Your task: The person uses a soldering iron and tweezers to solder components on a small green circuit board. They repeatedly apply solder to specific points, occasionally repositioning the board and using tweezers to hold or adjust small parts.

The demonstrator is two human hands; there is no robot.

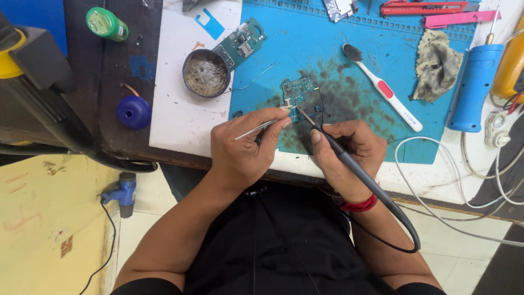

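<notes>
A small teal circuit board (298, 93) lies on the stained blue work mat (349, 71). My left hand (245, 150) pinches a thin metal pair of tweezers (256, 128), whose tips reach the board's near edge. My right hand (346, 150) grips a dark soldering iron (349, 164) like a pen. Its tip touches the board close to the tweezers' tips. The iron's black cable loops back past my wrist, which wears a red band.
A round tin of flux (206, 72) and a second green board (240, 42) sit left of the mat. A white toothbrush (382, 87), a dirty rag (436, 65), a blue tool (476, 84) and white cables (453, 180) lie to the right. A blue bottle cap (133, 112) sits at the left.
</notes>
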